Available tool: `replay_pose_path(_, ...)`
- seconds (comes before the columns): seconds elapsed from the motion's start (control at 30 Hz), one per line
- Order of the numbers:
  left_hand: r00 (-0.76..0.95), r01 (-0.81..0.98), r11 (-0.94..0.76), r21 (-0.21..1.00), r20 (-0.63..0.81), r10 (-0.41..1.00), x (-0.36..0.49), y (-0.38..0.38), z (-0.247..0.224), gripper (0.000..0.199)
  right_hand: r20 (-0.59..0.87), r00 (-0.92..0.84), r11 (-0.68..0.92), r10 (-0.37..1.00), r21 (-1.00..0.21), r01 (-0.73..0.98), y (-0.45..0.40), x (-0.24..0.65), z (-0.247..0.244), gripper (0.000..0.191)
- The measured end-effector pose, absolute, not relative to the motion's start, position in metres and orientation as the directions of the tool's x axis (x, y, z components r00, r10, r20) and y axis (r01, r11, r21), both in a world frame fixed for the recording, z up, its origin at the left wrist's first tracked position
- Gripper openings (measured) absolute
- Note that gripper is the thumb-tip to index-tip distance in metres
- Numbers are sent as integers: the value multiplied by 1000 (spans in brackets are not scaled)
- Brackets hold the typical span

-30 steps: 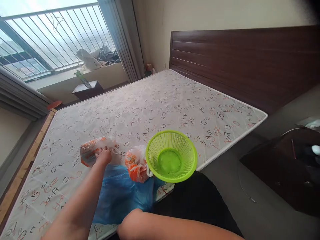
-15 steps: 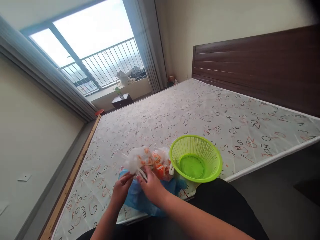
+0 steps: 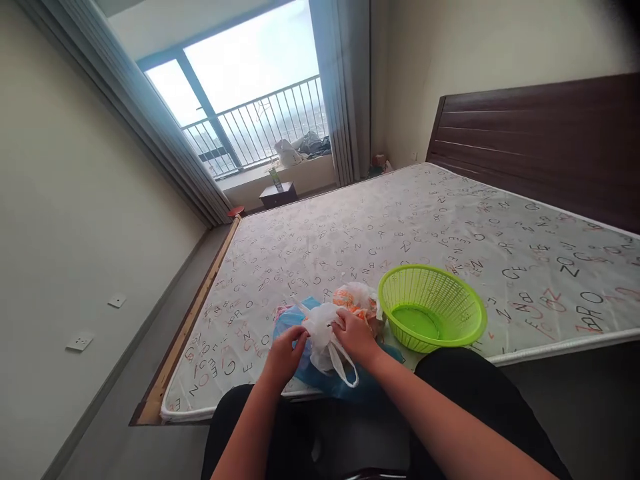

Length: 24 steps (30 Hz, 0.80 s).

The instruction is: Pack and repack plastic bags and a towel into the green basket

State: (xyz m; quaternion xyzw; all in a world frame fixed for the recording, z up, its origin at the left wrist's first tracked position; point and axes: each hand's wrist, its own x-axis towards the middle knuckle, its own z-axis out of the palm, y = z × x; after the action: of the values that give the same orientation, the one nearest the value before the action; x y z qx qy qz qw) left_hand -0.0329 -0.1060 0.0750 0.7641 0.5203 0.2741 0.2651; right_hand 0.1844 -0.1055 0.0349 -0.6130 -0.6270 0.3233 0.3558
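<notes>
Between my hands is a white plastic bag (image 3: 323,327), one handle loop hanging down toward me. My left hand (image 3: 286,350) pinches its left side, and my right hand (image 3: 354,337) grips its upper right side. Beneath lies a blue plastic bag (image 3: 325,381), partly covered by the white one. Just behind my right hand rests another white bag with orange print (image 3: 356,297); its contents are hard to make out. To the right, a bright green plastic basket (image 3: 433,310) sits on the mattress, with nothing visible inside.
The letter-printed mattress (image 3: 320,250) spreads out ahead, with a dark wooden headboard (image 3: 530,133) on the right. My knees (image 3: 465,380) are at its near edge. A small bedside table (image 3: 278,195) stands by the window, and a wooden bed rail (image 3: 200,320) runs along the left.
The white bag has been turned, so its handle loop now hangs toward me. Both hands are farther apart on it. The camera view has swung left, shifting the scene to the right.
</notes>
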Motion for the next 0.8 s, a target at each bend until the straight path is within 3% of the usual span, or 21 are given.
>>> replay_pose_path(0.07, 194, 622, -303, 722, 233, 953, -36, -104, 77, 18, 68, 25, 43, 997, -834, 550, -108, 183, 37, 18)
replay_pose_path(0.13, 202, 615, -339, 712, 274, 940, -34, -102, 75, 19, 91, 19, 65, 996, -829, 555, -111, 180, 39, 21)
replay_pose_path(0.23, 339, 635, -377, 675, 196, 920, -23, -101, 64, 36, 121, -28, 115, 992, -817, 566, -113, 174, 40, 20)
replay_pose_path(0.33, 441, 636, -389, 667, 100, 892, -13, -101, 53, 40, 156, -111, 191, 981, -783, 592, -114, 169, 41, 17)
replay_pose_path(0.43, 413, 658, -369, 657, 95, 906, -16, -98, 52, 47, 166, -128, 210, 978, -757, 618, -113, 168, 42, 18)
replay_pose_path(0.53, 295, 698, -319, 641, 147, 944, -33, -91, 58, 52, 123, -46, 124, 991, -759, 639, -104, 174, 41, 20)
replay_pose_path(0.67, 205, 742, -266, 616, 169, 964, -55, -79, 63, 35, 19, 70, -32, 997, -759, 651, -86, 190, 35, 23)
replay_pose_path(0.73, 242, 746, -282, 603, 149, 959, -59, -78, 62, 24, -31, 87, -81, 996, -746, 661, -81, 196, 33, 22)
replay_pose_path(0.8, 315, 726, -320, 608, 119, 942, -56, -80, 59, 22, 20, 73, -36, 997, -726, 687, -82, 196, 35, 24)
